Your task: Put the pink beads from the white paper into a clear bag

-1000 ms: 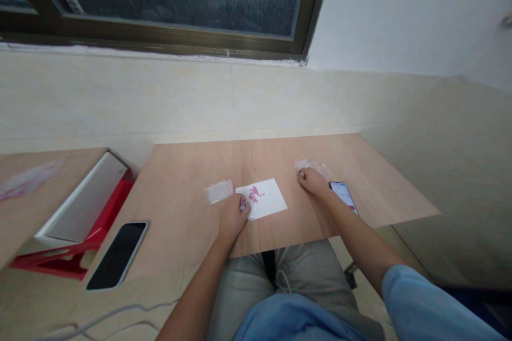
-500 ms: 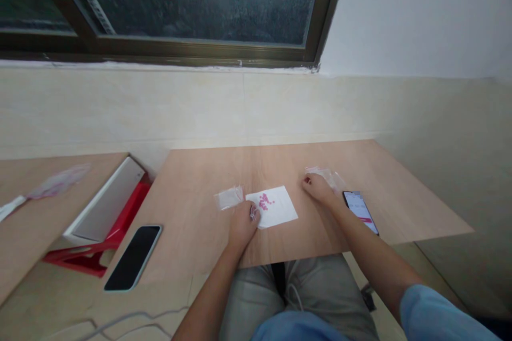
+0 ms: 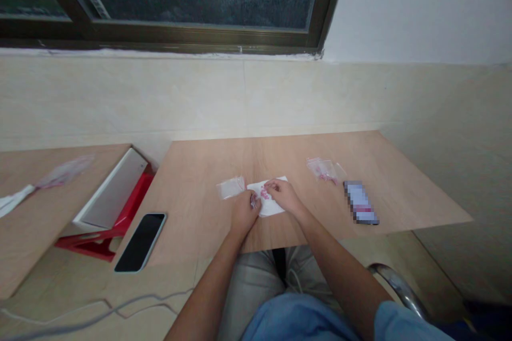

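Note:
A white sheet of paper (image 3: 276, 210) lies on the wooden board, with several small pink pieces (image 3: 264, 192) gathered on it. My left hand (image 3: 245, 209) rests at the paper's left edge, fingers curled round something small and shiny that is mostly hidden. Over the paper, my right hand (image 3: 285, 195) has its fingertips drawn together at the pink pieces; whether one is between them cannot be made out. A clear plastic bag (image 3: 232, 188) lies flat just left of the paper. Further right are clear bags (image 3: 326, 170) with pink bits in them.
A phone with a lit screen (image 3: 361, 202) lies on the board (image 3: 200, 165) at right, a dark-screened phone (image 3: 141, 243) at its left edge. Left of the board are a red stool (image 3: 120, 228), a white box (image 3: 114, 192) and a second board (image 3: 24, 245). Cables (image 3: 108, 311) cross the floor.
My right hand has moved left from the bags near the lit phone to the pink pieces on the paper. My left hand stays at the paper's edge. The view has shifted slightly.

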{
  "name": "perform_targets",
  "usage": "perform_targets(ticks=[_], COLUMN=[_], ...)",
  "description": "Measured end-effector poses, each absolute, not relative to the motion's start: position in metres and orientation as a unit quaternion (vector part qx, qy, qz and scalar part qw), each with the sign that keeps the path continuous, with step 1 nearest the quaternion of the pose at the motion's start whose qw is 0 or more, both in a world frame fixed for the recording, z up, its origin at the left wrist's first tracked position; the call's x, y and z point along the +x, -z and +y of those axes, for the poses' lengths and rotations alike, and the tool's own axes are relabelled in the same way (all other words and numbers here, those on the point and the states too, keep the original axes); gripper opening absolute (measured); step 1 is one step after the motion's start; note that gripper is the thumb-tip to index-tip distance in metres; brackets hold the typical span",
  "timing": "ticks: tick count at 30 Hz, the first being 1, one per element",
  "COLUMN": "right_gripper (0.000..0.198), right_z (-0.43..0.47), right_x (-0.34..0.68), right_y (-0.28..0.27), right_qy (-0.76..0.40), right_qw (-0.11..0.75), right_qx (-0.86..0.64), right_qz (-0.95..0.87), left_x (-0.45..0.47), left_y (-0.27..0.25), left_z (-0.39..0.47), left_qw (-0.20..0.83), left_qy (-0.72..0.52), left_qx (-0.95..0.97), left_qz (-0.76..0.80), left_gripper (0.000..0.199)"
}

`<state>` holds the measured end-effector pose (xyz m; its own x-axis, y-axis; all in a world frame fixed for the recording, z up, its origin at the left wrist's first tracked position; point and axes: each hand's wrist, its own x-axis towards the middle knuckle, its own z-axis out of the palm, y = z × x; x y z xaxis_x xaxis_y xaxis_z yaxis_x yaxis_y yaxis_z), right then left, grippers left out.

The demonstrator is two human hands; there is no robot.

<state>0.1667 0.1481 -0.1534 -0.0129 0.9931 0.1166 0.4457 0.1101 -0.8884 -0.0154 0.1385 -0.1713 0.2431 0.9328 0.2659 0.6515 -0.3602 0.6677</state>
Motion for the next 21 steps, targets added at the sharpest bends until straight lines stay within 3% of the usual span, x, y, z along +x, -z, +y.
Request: perform_targets(ticks=[5,21], right_gripper=[0.014,0.006], right_z=[0.165,0.179], right_x=[0.195,0.179], right_y=[0.163,0.173], right_qy=[-0.240,-0.263], right_qw=[0.326,0.275], right_qx=[-0.639,-0.592], right_qz=[-0.654,-0.711], left_x=[-0.015,-0.014], left_y=[0.171,0.171], left_z=[0.138,0.139], left_qw=[0.211,0.181], left_qy=[-0.327,-0.312], left_qx=[0.758,0.773], left_qz=[0.523,0.523], left_gripper=[0.005,0.006])
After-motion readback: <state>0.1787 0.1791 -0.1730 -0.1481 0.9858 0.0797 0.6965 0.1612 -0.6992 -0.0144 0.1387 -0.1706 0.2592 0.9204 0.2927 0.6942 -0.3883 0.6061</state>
